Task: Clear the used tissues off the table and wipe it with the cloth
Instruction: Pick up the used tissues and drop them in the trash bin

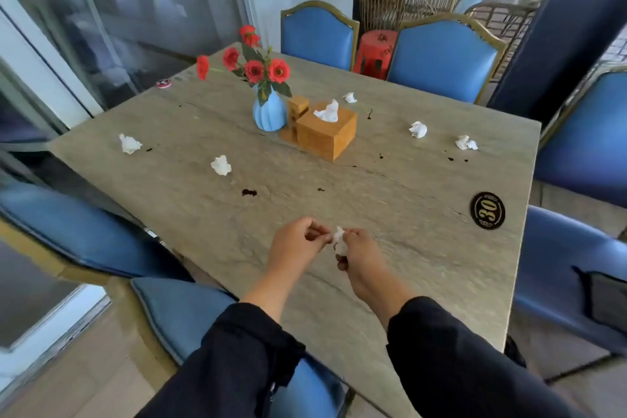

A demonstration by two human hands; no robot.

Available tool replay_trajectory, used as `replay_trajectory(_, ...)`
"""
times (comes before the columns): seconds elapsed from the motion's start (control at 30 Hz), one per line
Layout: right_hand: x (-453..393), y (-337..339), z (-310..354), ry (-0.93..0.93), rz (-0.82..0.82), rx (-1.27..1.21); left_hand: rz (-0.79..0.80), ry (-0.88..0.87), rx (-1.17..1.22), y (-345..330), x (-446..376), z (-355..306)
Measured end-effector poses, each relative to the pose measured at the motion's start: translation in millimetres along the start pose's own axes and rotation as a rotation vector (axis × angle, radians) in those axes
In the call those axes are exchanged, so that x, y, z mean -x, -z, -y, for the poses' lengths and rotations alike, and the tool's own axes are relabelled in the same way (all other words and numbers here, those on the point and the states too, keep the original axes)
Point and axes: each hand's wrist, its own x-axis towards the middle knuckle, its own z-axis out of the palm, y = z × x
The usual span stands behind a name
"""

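Several crumpled white tissues lie on the grey stone table [407,248]: one at far left [129,143], one left of centre [221,165], one behind the tissue box [349,97], two at the right [418,129] [466,142]. My right hand [359,256] is shut on another crumpled tissue [339,241] above the near part of the table. My left hand [298,243] is right beside it, fingertips pinched at the tissue's edge. Dark spill spots [249,192] dot the tabletop. No cloth is in view.
A wooden tissue box [327,134], a small wooden holder [298,109] and a blue vase with red flowers [269,112] stand mid-table. A black "30" disc [487,210] sits near the right edge. Blue chairs [441,58] surround the table.
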Motion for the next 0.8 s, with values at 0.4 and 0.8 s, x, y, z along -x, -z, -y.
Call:
replay_trajectory(0.4,-52,-162,45,0.043,0.011,-0.026,-0.178,-0.002,-0.154,154,-129,94)
replay_trajectory(0.8,-113,-272,46,0.038,-0.103,-0.039,0.057,-0.181,-0.396,185,-235,189)
